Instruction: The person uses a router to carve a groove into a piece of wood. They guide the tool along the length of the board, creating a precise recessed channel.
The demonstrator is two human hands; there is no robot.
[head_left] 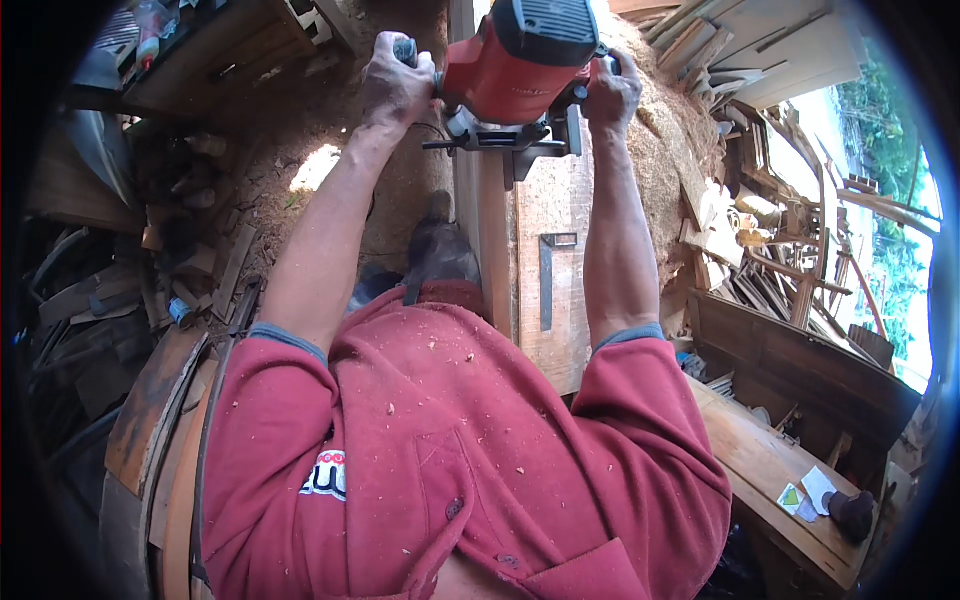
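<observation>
I see a red and black power router [515, 70] at the top of the head view, over the edge of a long pale wooden board [555, 360]. My left hand [397, 80] is closed round its left knob handle, and my right hand [612, 90] grips the right one. A dark fence plate under the router sits along the board's edge. A metal try square [547, 285] lies on the board between my forearms, below the tool. The bit itself is hidden.
Sawdust [665, 140] is heaped right of the board. Wood offcuts [770, 260] are stacked at the right above a wooden bench [740, 450] with small papers. Dark clutter and curved boards [150, 420] crowd the left. My shoes stand on the dusty floor [300, 120] left of the board.
</observation>
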